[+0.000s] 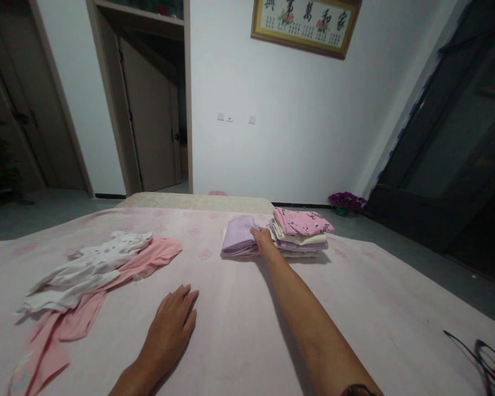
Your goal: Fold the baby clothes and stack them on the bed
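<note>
A folded lavender garment (239,237) lies on the pink floral cloth beside a stack of folded clothes. My right hand (264,240) reaches far forward and grips the garment's right edge. That stack (301,242) stands just to the right, with a pink printed piece (302,222) on top and cream and lavender layers beneath. Nearer to me, my left hand (174,314) is palm down over the cloth, fingers stretched out and holding nothing. To its left lie an unfolded white garment (93,264) and a crumpled pink garment (91,314), the white one partly over the pink.
The pink floral cloth (226,313) spreads over a wide surface, with a beige edge (202,202) behind it. A black cable (489,357) lies at the right front. Beyond are a purple flower pot (346,202), a wall and an ajar door (150,115).
</note>
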Demonstrator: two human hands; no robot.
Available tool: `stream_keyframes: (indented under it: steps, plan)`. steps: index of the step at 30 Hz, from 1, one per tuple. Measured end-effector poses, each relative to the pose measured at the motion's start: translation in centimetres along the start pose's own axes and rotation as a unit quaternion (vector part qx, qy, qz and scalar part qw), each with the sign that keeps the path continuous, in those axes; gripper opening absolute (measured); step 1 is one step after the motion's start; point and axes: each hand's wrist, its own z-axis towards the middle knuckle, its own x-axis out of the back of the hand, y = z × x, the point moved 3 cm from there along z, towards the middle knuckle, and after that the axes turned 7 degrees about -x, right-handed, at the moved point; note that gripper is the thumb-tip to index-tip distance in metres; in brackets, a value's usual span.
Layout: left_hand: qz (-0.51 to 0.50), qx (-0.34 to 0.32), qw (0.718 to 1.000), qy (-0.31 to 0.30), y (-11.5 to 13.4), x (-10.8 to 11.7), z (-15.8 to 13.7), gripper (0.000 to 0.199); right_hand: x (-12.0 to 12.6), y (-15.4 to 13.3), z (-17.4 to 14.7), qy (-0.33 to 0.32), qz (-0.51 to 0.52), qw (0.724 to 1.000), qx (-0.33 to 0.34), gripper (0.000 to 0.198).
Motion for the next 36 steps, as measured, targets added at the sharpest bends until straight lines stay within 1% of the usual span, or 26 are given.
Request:
stream_keyframes:
  steps: [2,5,7,10,13,16,18,19,20,21,23,24,25,26,29,32,34,36]
  plan:
    - [-0.001,-0.001,1.000,0.006,0.0,-0.1,0.1,0.041,-0.5,-0.6,1.0,-0.006,0.014,1.000,-0.009,0.036]
    - [-0.002,-0.007,1.000,0.011,-0.1,-0.1,0.1,0.041,-0.9,-0.9,1.7,-0.014,0.003,1.000,-0.019,0.040]
    - [0.001,-0.009,1.000,0.007,0.0,-0.1,0.0,0.041,-0.9,-0.4,1.6,-0.014,-0.028,0.999,-0.027,0.042]
    - [0.008,-0.008,1.000,0.004,0.0,-0.1,0.0,0.040,-0.8,0.6,1.2,-0.002,-0.102,0.994,-0.028,0.042]
    - [0.008,-0.012,1.000,0.011,0.1,0.0,0.0,0.040,-0.7,0.5,1.2,0.012,-0.181,0.983,-0.015,0.046]
    - [0.004,-0.013,1.000,0.015,0.1,0.0,0.0,0.040,-1.0,-0.6,1.1,0.028,-0.256,0.966,0.005,0.054]
    - [0.005,-0.009,1.000,0.012,0.1,0.1,0.0,0.039,-1.4,-1.5,0.6,0.042,-0.289,0.956,0.036,0.060]
    - [0.006,-0.007,1.000,0.009,0.2,0.1,0.1,0.040,-1.8,-1.8,0.2,0.046,-0.303,0.950,0.062,0.062]
    - [0.007,-0.006,1.000,0.005,0.2,0.2,0.1,0.040,-2.2,-2.1,-0.2,0.044,-0.324,0.940,0.101,0.062]
    - [0.009,-0.005,1.000,0.000,0.3,0.3,0.1,0.040,-2.6,-2.1,-0.8,0.035,-0.352,0.924,0.147,0.061]
    - [0.008,-0.004,1.000,-0.010,0.4,0.4,0.2,0.041,-3.5,-1.6,-1.6,-0.008,-0.432,0.874,0.222,0.060]
    - [0.006,-0.002,1.000,-0.016,0.4,0.5,0.2,0.041,-3.8,-1.0,-1.9,-0.035,-0.472,0.847,0.240,0.059]
    - [0.004,0.000,1.000,-0.019,0.4,0.5,0.2,0.041,-3.9,-0.3,-2.1,-0.058,-0.503,0.828,0.243,0.059]
    - [0.002,0.002,1.000,-0.021,0.4,0.6,0.2,0.041,-3.9,0.4,-2.0,-0.077,-0.520,0.818,0.232,0.058]
    - [-0.006,0.003,1.000,-0.019,0.3,0.6,0.1,0.041,-3.5,1.3,-1.7,-0.098,-0.533,0.815,0.207,0.057]
    - [-0.021,0.002,1.000,-0.011,0.2,0.7,0.1,0.040,-3.1,0.9,-2.0,-0.098,-0.535,0.814,0.204,0.055]
    - [-0.034,0.006,0.999,-0.006,0.1,0.7,0.2,0.040,-2.8,0.5,-3.1,-0.072,-0.530,0.817,0.215,0.054]
    - [-0.051,0.012,0.999,0.000,-0.1,0.7,0.2,0.039,-2.3,0.4,-5.1,-0.021,-0.515,0.819,0.250,0.053]
